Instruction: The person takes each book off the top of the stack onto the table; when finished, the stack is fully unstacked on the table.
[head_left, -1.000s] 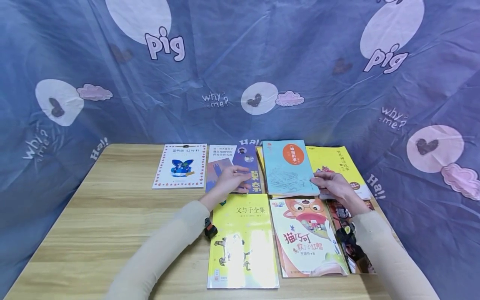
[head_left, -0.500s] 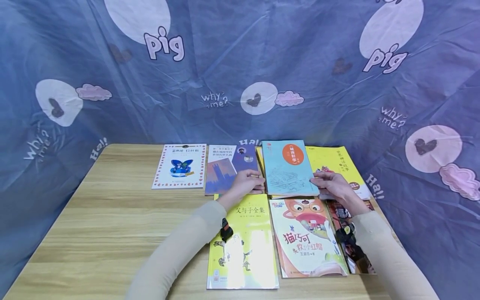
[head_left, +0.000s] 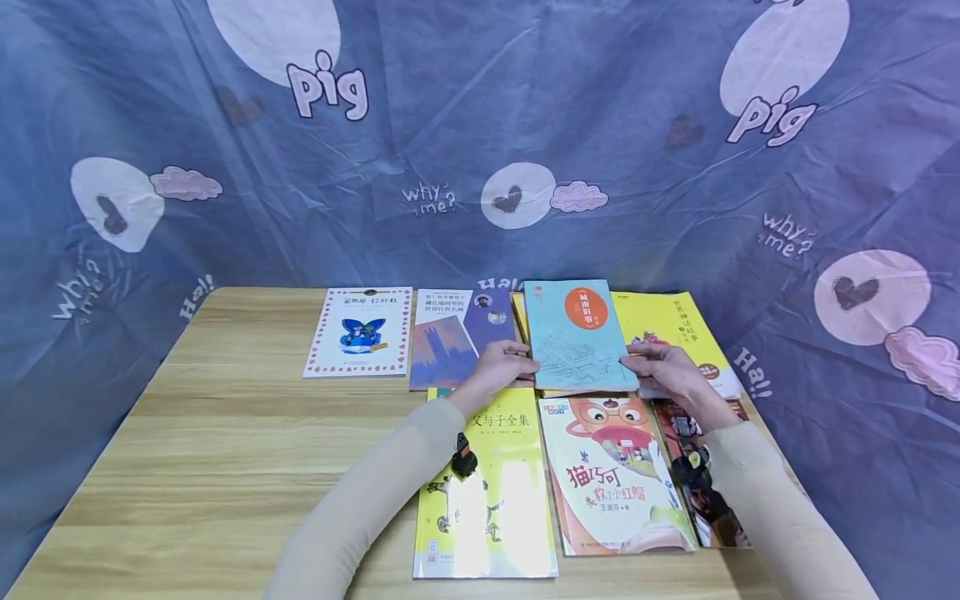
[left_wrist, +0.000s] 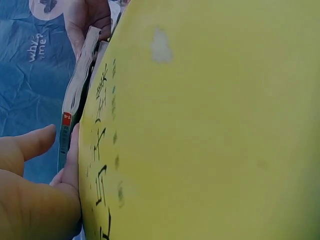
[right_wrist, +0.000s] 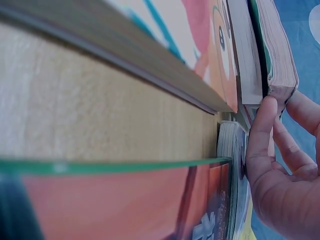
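A teal book [head_left: 573,346] with an orange oval on its cover lies on top of a yellow-edged book at the back of the table. My right hand [head_left: 663,371] pinches its lower right corner; in the right wrist view the thumb [right_wrist: 304,111] is above and a finger [right_wrist: 265,117] below. At the left edge is my left hand [head_left: 497,371], over the purple book [head_left: 491,325]. The left wrist view has the left thumb [left_wrist: 35,144] raised apart from the teal book's spine [left_wrist: 65,132], with fingers low beside that spine.
A white butterfly book [head_left: 360,333] and a book with a tower picture [head_left: 442,337] lie left at the back. A yellow book [head_left: 675,333] sits back right. In front are another yellow book [head_left: 487,483], a fox-cover book [head_left: 618,475] and a dark book [head_left: 712,500]. A patterned curtain [head_left: 375,208] hangs behind.
My left hand has moved right, from over the purple book to the teal book's left edge. The right hand stays at the teal book's corner.
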